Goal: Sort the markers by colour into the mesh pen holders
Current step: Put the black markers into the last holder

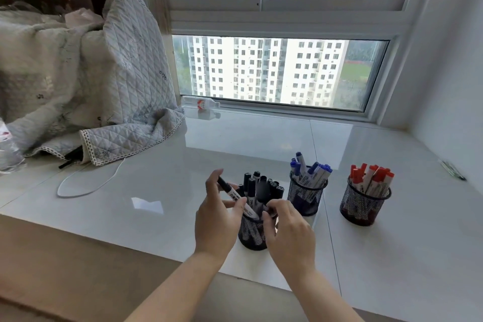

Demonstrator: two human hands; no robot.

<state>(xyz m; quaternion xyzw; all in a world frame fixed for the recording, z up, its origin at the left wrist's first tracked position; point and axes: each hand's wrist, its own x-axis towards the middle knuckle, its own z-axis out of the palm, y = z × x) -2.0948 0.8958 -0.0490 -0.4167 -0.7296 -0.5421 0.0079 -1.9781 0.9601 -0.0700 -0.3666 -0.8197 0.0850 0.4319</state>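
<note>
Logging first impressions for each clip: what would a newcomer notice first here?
Three mesh pen holders stand in a row on the white sill, holding black markers, blue markers and red markers. The left hand pinches a black marker above the nearest holder, whose rim the right hand touches.

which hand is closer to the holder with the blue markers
Right. The right hand sits just beside the blue marker holder, at the black marker holder. The left hand holds a black marker on that holder's far side.
</note>
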